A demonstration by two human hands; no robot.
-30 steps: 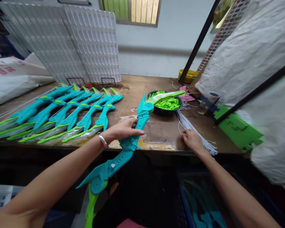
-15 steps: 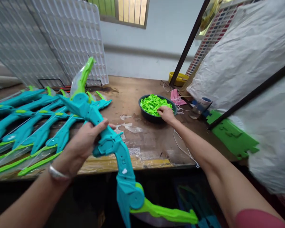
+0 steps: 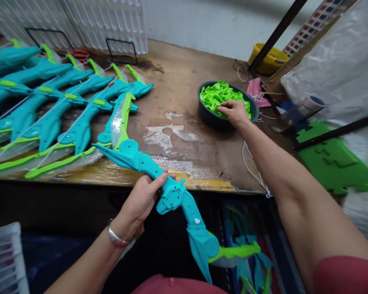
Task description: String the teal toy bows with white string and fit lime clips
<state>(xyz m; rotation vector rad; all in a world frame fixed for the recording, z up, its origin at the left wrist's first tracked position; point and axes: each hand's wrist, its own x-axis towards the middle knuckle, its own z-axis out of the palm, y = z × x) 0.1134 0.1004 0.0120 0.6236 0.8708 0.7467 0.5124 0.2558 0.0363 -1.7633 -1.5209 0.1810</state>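
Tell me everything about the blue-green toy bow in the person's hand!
The toy bow looks plastic. Its blue-green body has a six-sided frame near the middle, a small white spot and pointed tips. A green arm sticks out at each end, with see-through sheet along it. It looks unstrung. The left hand's grip holds it near the middle, slanting, by the table's front edge.

No lettering, brand, number or sign can be read anywhere. The small white spot on the turquoise bow shows no legible characters, the dark shapes in the green mat cannot be made out as letters, and the pale torn patches and shiny strip on the table bear no readable print.
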